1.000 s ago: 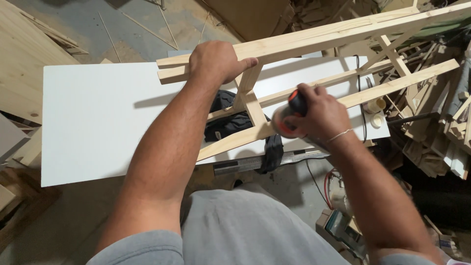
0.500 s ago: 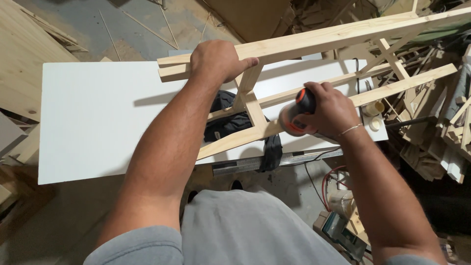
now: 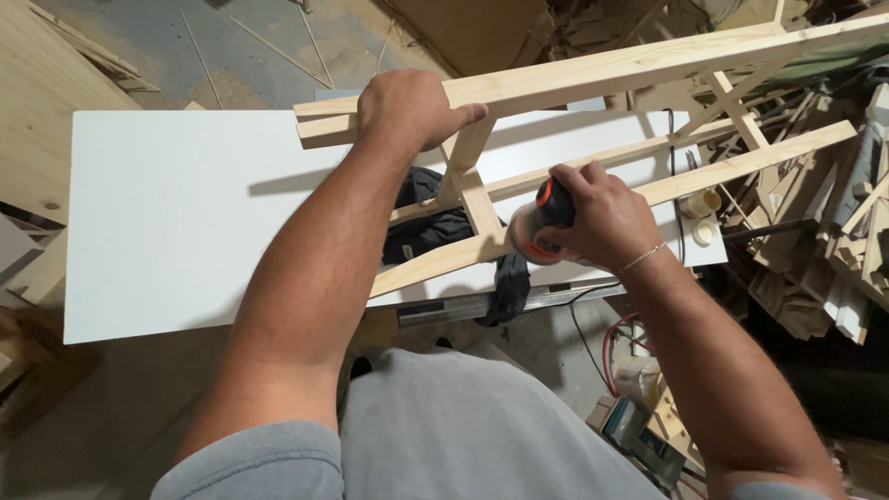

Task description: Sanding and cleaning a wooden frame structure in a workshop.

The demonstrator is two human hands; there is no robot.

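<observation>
Pale wooden frame (image 3: 593, 69), long rails joined by short crosspieces, lies slanting across white bench (image 3: 185, 213), centre to upper right of frame. Left hand (image 3: 407, 109) at upper centre, fingers wrapped tight over top rail end. Right hand (image 3: 597, 222) at centre right, fingers closed around black-and-orange sander (image 3: 537, 222) pressed on lower rail. One frame, one sander, two hands. Dark cloth (image 3: 426, 222) underneath.
</observation>
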